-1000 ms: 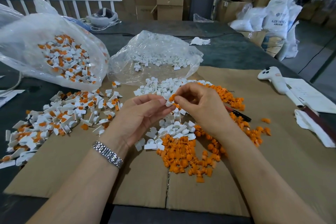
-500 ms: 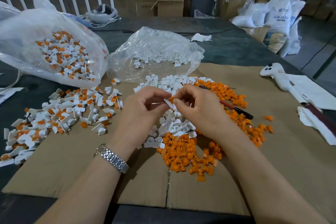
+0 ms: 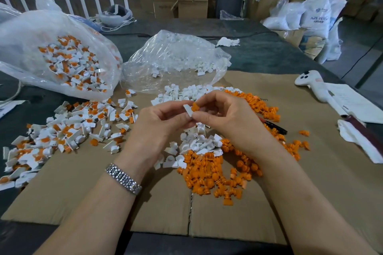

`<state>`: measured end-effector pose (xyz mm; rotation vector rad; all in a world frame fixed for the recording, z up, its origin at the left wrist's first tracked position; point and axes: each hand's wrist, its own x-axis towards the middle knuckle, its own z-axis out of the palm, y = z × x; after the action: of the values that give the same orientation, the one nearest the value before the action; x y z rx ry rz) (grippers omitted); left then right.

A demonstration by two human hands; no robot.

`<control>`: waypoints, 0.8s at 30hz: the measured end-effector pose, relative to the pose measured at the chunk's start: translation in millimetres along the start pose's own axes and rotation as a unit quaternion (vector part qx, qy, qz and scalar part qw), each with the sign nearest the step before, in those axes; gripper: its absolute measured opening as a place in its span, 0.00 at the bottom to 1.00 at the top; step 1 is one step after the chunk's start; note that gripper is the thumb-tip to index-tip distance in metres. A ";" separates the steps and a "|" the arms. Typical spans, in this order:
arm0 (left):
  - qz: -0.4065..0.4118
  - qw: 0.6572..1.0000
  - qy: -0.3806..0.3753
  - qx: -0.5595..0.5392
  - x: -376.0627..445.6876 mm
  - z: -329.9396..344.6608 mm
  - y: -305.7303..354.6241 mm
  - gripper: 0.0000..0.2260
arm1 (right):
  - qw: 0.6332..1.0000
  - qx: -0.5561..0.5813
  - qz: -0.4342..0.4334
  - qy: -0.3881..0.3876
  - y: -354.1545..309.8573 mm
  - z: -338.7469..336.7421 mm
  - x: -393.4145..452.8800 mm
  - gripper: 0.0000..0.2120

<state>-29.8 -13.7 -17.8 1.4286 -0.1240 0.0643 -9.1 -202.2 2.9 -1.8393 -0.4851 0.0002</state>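
Note:
My left hand (image 3: 157,128) pinches a small white plastic piece (image 3: 188,109) at chest height over the cardboard. My right hand (image 3: 230,118) pinches a small orange plug (image 3: 195,107) right against that white piece. Below my hands lie a heap of loose white pieces (image 3: 196,143) and a heap of orange plugs (image 3: 209,174). More orange plugs (image 3: 259,107) trail off behind my right hand. To the left spreads a pile of joined white-and-orange pieces (image 3: 68,128).
A clear bag of joined pieces (image 3: 68,62) lies at the far left, a clear bag of white pieces (image 3: 178,62) behind my hands. A black pen (image 3: 275,126), a white handheld controller (image 3: 310,83), papers and a white cloth (image 3: 356,138) lie right. Cardboard sheet (image 3: 248,217) covers the table.
Both hands stayed together over the heaps. The white piece and orange plug now show more clearly between the fingertips, with the plug turned up against the white piece.

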 end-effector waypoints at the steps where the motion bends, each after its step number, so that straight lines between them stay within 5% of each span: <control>1: -0.012 0.999 -0.012 -0.032 1.4 -1.8 -0.2 0.12 | 1.000 -0.012 -0.015 -0.016 -0.7 -1.9 -1.0 0.12; 14: -0.044 0.985 -0.029 -0.163 4.2 -8.8 1.0 0.10 | 0.989 -0.096 -0.112 0.028 -4.7 3.6 -4.3 0.11; 24: -0.059 0.987 0.007 -0.152 3.4 -5.2 1.4 0.03 | 0.986 -0.101 -0.124 0.038 0.7 9.1 -1.7 0.11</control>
<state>-26.3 -8.4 -16.7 1.1279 -0.0359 -0.0408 -12.7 -194.6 -1.2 -1.9569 -0.6781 -0.2973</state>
